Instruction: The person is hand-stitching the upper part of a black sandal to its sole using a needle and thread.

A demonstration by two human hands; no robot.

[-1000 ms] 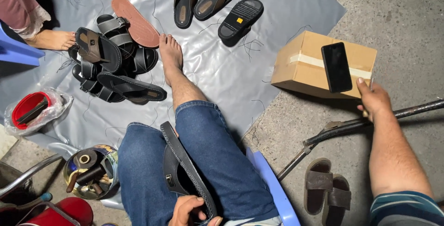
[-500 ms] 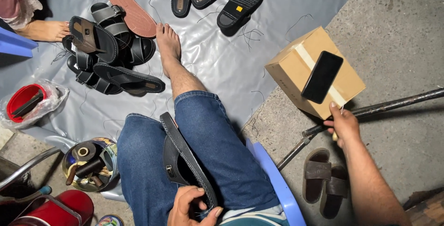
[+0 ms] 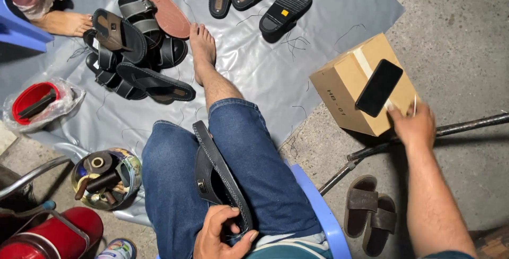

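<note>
On the lap, the left hand (image 3: 222,233) curls its fingers (image 3: 225,214) around the near end of a dark sandal (image 3: 217,171). The sandal lies on edge between the jeans-clad thighs, its long axis running from the hand up and left toward the knees. Out to the right, the right hand (image 3: 416,126) pinches a thin pale stick against the corner of a cardboard box (image 3: 344,81), just below a black phone (image 3: 379,88) lying on top. A pile of sandals (image 3: 135,57) sits on the grey sheet (image 3: 275,73) ahead.
</note>
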